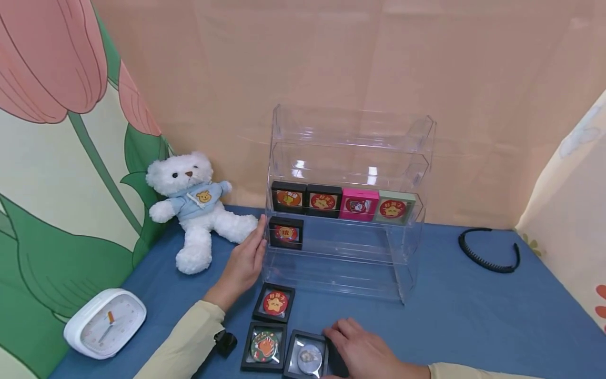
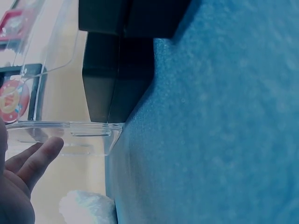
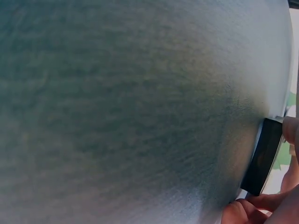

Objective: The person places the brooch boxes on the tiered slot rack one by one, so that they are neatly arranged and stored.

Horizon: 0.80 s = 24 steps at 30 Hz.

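Note:
My left hand [image 1: 241,266] lies with straight fingers against the left side of a clear acrylic tiered display rack [image 1: 341,276]. In the left wrist view the extended fingers [image 2: 42,161] touch the rack's clear side panel [image 2: 88,133]. My right hand [image 1: 366,350] grips a black-framed badge box with a silver round badge [image 1: 310,359], flat on the table. In the right wrist view, fingers and thumb pinch the black box [image 3: 263,156] at its two ends. Beside it lie a box with a green-and-orange badge [image 1: 264,346] and one with a red star badge [image 1: 276,302].
One rack tier holds two black boxes [image 1: 324,201], a pink box [image 1: 359,204] and a green box [image 1: 394,208]; the tier below holds a black box [image 1: 286,233]. A white teddy bear [image 1: 194,210], a white clock [image 1: 106,323] and a black headband [image 1: 490,265] are around the rack.

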Available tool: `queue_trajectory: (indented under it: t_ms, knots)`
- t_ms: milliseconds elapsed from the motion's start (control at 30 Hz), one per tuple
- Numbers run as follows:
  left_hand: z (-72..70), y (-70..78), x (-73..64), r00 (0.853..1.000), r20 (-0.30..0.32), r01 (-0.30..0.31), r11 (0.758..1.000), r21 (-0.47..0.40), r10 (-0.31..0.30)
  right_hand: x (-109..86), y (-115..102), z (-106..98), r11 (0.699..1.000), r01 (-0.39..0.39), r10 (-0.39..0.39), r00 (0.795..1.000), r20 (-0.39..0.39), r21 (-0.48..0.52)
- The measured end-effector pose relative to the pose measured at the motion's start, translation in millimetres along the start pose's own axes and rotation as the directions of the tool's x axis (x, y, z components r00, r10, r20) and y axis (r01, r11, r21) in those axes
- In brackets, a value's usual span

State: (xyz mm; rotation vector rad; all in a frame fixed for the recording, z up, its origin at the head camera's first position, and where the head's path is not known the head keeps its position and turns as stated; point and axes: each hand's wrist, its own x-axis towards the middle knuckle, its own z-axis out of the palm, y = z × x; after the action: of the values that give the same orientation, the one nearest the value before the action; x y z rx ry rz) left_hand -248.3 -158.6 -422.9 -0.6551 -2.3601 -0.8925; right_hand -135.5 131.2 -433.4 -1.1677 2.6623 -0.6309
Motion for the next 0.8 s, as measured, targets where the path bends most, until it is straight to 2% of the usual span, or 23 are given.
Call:
queue_trajectory:
  t_ms: [200,333,533,700,800]
  knots:
    - [-1.0,1.4,0.3,1.0,-0.012,-0.011,1.0,0.002,0.011,1.2,0.4,-1.1,1.0,-0.02,0.019,1.0,0.02,0.019]
    - [-1.3,2.2,0.6,1.0,-0.018,-0.02,1.0,0.001,0.02,1.4,0.9,-3.9,0.994,-0.064,0.061,0.997,0.038,0.089]
    - [-0.6,1.5,0.9,0.999,-0.034,-0.04,0.999,0.01,0.04,-0.2,1.9,-9.5,0.947,-0.134,0.12,0.991,0.063,0.291]
    - [-0.4,0.8,0.9,0.997,-0.049,-0.053,0.998,0.015,0.054,-2.0,1.5,-9.5,0.913,-0.128,0.119,0.992,0.048,0.388]
    - [-0.3,0.7,0.7,0.998,-0.043,-0.046,0.999,0.012,0.046,-3.1,1.4,-8.2,0.887,-0.085,0.095,0.995,-0.001,0.455]
